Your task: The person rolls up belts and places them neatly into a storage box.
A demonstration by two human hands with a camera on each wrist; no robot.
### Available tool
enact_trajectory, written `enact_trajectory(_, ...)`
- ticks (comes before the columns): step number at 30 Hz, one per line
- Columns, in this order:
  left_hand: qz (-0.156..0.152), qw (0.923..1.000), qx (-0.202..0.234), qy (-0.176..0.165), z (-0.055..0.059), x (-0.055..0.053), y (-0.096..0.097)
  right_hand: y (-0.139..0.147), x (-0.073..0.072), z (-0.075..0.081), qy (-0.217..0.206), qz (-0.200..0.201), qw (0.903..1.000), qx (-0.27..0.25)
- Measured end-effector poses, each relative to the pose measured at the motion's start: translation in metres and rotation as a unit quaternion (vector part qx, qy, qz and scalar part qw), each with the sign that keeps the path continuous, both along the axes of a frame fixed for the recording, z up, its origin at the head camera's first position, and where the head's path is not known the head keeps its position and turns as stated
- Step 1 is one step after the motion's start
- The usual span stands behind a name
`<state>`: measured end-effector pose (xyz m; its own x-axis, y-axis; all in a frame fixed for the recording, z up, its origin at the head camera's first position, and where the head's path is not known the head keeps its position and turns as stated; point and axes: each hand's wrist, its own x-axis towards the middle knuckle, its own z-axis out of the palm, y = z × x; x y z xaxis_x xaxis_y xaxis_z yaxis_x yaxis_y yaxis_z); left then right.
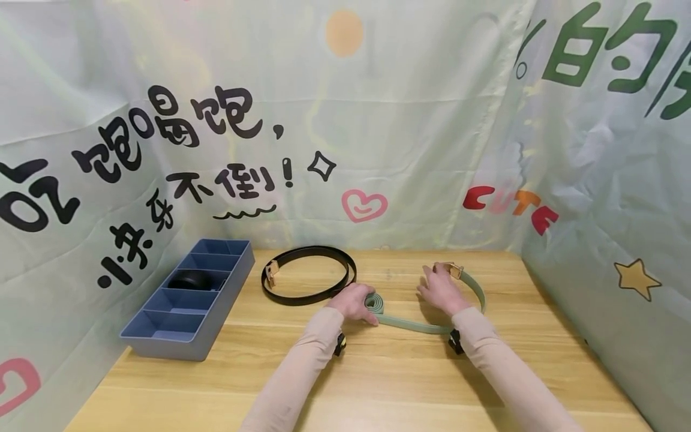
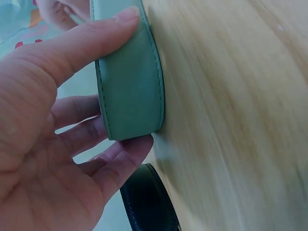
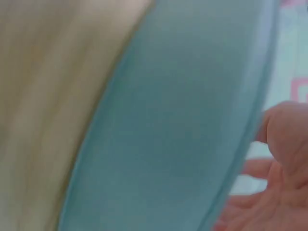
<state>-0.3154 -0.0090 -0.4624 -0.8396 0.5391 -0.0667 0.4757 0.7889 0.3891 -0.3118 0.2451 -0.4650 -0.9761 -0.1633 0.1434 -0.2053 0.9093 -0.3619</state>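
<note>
A sage-green belt [image 1: 414,324] stands on edge on the wooden table, one end wound into a tight coil [image 1: 373,303]. My left hand [image 1: 356,302] grips that coil: in the left wrist view the thumb lies along its stitched outer face and the fingers curl behind and under its end. From the coil the strap runs right and bends back to a gold buckle [image 1: 455,270]. Beside the buckle is my right hand [image 1: 444,290], its fingers loosely spread. In the right wrist view the near strap [image 3: 168,120] covers part of that hand.
Behind my left hand lies a black belt [image 1: 309,247] in a wide loop with a gold buckle. A blue-grey divided tray [image 1: 224,318] stands at the left, a dark coiled item [image 1: 190,280] in one compartment. Printed cloth walls [image 1: 410,150] enclose the table's back and sides.
</note>
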Motion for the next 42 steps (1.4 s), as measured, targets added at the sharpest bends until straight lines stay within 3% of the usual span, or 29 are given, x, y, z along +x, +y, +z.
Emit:
enact_trajectory(5, 0.011, 0.9999, -0.001, 0.0, -0.001, 0.0, 0.002, -0.028, 0.01, -0.002, 0.021, 0.055, 0.9982, -0.005)
enact_trajectory(11, 0.014, 0.9997, 0.001, 0.018, -0.003, -0.001, 0.004, -0.053, 0.023, -0.002, -0.022, 0.142, 0.9894, -0.018)
enact_trajectory(18, 0.017, 0.9996, 0.007, 0.021, -0.003, 0.0, 0.006, -0.057, 0.03, -0.001, -0.026, 0.217, 0.9759, 0.001)
enact_trajectory(24, 0.01, 0.9998, 0.012, 0.015, -0.002, 0.0, 0.005, -0.055, 0.028, 0.0, -0.022, 0.279, 0.9588, 0.047)
enact_trajectory(31, -0.031, 0.9994, 0.013, -0.004, -0.002, 0.0, 0.004, -0.059, 0.024, 0.0, 0.013, 0.306, 0.9514, 0.036)
enact_trajectory(34, -0.017, 0.9997, 0.013, 0.006, -0.003, 0.004, 0.006, -0.062, 0.022, -0.002, 0.027, 0.306, 0.9512, 0.026)
enact_trajectory(39, 0.026, 0.9971, -0.006, 0.071, -0.006, 0.012, 0.011, -0.066, 0.018, -0.007, 0.043, 0.306, 0.9508, 0.017)
enact_trajectory(42, 0.042, 0.9952, -0.009, 0.088, -0.006, 0.013, 0.011, -0.066, 0.017, -0.008, 0.041, 0.311, 0.9496, 0.014)
